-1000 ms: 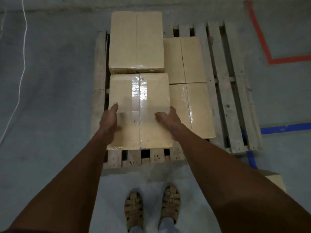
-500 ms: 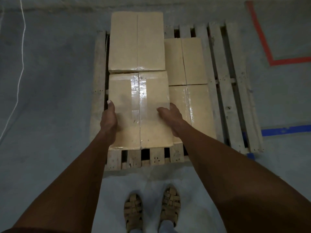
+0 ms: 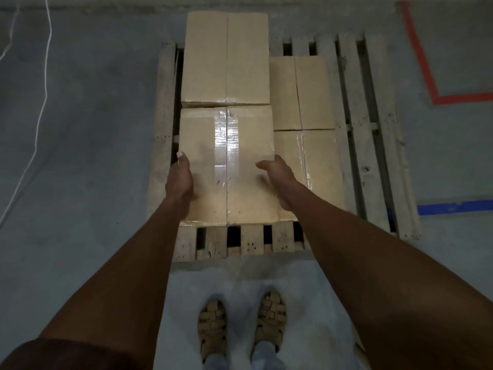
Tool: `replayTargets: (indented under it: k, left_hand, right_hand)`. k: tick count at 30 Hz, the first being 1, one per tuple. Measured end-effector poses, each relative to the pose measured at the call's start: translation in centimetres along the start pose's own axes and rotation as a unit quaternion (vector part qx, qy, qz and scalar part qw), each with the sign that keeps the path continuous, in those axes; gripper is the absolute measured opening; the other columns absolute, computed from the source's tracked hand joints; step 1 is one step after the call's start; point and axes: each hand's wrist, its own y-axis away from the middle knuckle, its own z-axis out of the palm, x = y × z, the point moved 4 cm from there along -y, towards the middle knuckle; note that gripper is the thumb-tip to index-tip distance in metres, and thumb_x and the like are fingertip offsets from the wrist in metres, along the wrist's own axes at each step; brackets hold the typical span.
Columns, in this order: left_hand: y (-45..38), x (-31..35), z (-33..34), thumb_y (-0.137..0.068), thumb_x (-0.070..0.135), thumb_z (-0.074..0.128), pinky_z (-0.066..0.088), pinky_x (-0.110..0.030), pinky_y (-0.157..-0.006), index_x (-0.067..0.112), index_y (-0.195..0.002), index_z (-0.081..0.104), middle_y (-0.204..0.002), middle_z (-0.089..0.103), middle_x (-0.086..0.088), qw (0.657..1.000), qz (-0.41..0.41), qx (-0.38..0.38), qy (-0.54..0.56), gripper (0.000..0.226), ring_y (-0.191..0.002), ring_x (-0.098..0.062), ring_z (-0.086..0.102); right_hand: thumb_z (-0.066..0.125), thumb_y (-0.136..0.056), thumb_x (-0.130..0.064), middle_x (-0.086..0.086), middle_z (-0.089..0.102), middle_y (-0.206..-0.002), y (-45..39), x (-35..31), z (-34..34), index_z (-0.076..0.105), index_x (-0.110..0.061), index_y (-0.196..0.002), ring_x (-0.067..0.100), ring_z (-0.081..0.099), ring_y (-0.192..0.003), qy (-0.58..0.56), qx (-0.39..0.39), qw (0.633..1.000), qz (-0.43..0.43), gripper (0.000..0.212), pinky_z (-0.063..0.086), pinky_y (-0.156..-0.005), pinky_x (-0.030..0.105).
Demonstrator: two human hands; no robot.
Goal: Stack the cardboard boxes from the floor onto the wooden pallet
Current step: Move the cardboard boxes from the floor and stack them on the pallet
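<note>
My left hand (image 3: pixel 179 182) and right hand (image 3: pixel 278 177) grip the taped box (image 3: pixel 226 145) by its sides on the pallet (image 3: pixel 373 145).

Both arms reach forward and down from the near edge of the view, bare from the elbow, and draw closer together toward the hands. The left hand (image 3: pixel 179 180) lies with its palm turned inward and its thumb pointing far, nail up; its fingers are hidden on the far side. The right hand (image 3: pixel 278 175) faces it, palm inward, thumb stretched left, fingers curled down out of sight. A dark sleeve covers the left upper arm.
</note>
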Motion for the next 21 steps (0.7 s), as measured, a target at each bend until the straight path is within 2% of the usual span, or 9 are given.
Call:
replayTargets:
  k: [4,6,8,11,13,15,16,18,21]
  left_hand:
    - [0.5,-0.4,0.0,-0.101,0.067,0.026,0.04,-0.055,-0.113,0.019,-0.155,0.036,-0.154,0.045,-0.009,1.0,0.006,-0.003,-0.022,0.073,-0.135,-0.032,0.046]
    - [1.0,-0.5,0.2,-0.104,0.061,0.027,0.041,-0.053,-0.112,0.016,-0.157,0.033,-0.153,0.045,-0.011,0.998,0.016,-0.004,-0.055,0.069,-0.134,-0.033,0.048]
    - [1.5,-1.1,0.2,-0.105,0.059,0.028,0.041,-0.049,-0.112,0.013,-0.158,0.029,-0.155,0.042,-0.012,0.996,0.007,0.01,-0.085,0.071,-0.135,-0.035,0.046]
    - [2.3,-2.4,-0.3,-0.103,0.062,0.029,0.041,-0.047,-0.111,0.006,-0.157,0.03,-0.154,0.043,-0.016,0.994,-0.046,0.018,-0.102,0.078,-0.135,-0.036,0.047]
    - [3.2,-3.4,-0.5,-0.103,0.063,0.029,0.044,-0.042,-0.102,0.005,-0.156,0.031,-0.151,0.046,-0.017,0.993,-0.063,0.004,-0.102,0.078,-0.129,-0.033,0.051]
    - [4.4,-4.3,-1.0,-0.104,0.061,0.029,0.042,-0.038,-0.089,0.005,-0.155,0.032,-0.147,0.048,-0.016,0.992,-0.066,-0.005,-0.106,0.076,-0.117,-0.029,0.053]
    - [5.0,-4.6,-1.3,-0.104,0.06,0.03,0.042,-0.039,-0.088,0.005,-0.155,0.032,-0.147,0.048,-0.016,0.991,-0.074,-0.013,-0.107,0.075,-0.116,-0.03,0.053]
    - [6.4,-5.3,-2.0,-0.104,0.059,0.031,0.043,-0.043,-0.092,0.005,-0.155,0.03,-0.147,0.048,-0.012,0.99,-0.08,-0.022,-0.112,0.074,-0.119,-0.031,0.052]
    - [7.9,-5.9,-3.4,-0.103,0.056,0.033,0.046,-0.04,-0.103,0.002,-0.155,0.031,-0.149,0.048,-0.016,0.993,-0.055,-0.002,-0.103,0.075,-0.126,-0.033,0.054]
  right_hand:
    - [0.059,-0.097,-0.019,-0.002,0.053,-0.129,0.8,1.3,-0.3,0.04,-0.017,-0.151,0.021,0.051,-0.114,-0.027,0.053,0.998,0.008,0.058,0.038,-0.088,0.029]
    - [0.059,-0.097,-0.021,0.008,0.049,-0.145,1.3,2.1,-0.2,0.029,-0.012,-0.157,0.025,0.051,-0.123,-0.006,0.086,0.996,0.028,0.068,0.038,-0.089,0.028]
    - [0.057,-0.096,-0.024,0.013,0.044,-0.149,2.1,2.9,0.0,0.024,-0.007,-0.156,0.029,0.049,-0.128,0.0,0.1,0.993,0.07,0.071,0.04,-0.088,0.03]
    - [0.057,-0.095,-0.027,0.014,0.042,-0.15,3.6,4.3,-0.1,0.023,-0.005,-0.155,0.033,0.046,-0.131,-0.021,0.098,0.983,0.153,0.072,0.043,-0.1,0.042]
    - [0.058,-0.094,-0.029,0.014,0.041,-0.151,4.7,5.4,-0.4,0.024,-0.006,-0.155,0.036,0.045,-0.133,-0.011,0.092,0.98,0.176,0.073,0.041,-0.105,0.05]
    - [0.059,-0.093,-0.032,0.013,0.043,-0.148,6.0,6.4,-0.8,0.03,-0.008,-0.152,0.037,0.046,-0.131,-0.01,0.093,0.98,0.176,0.07,0.045,-0.1,0.052]
    - [0.059,-0.093,-0.032,0.011,0.045,-0.145,6.7,6.7,-0.9,0.033,-0.009,-0.151,0.037,0.048,-0.129,-0.015,0.089,0.98,0.177,0.067,0.048,-0.095,0.052]
    - [0.059,-0.094,-0.032,0.01,0.048,-0.138,8.0,7.2,-1.1,0.037,-0.01,-0.148,0.037,0.05,-0.121,-0.027,0.084,0.98,0.177,0.062,0.049,-0.086,0.05]
    - [0.058,-0.094,-0.031,0.011,0.047,-0.14,9.5,7.7,-1.0,0.036,-0.01,-0.149,0.036,0.051,-0.121,-0.044,0.094,0.983,0.148,0.062,0.05,-0.096,0.047]
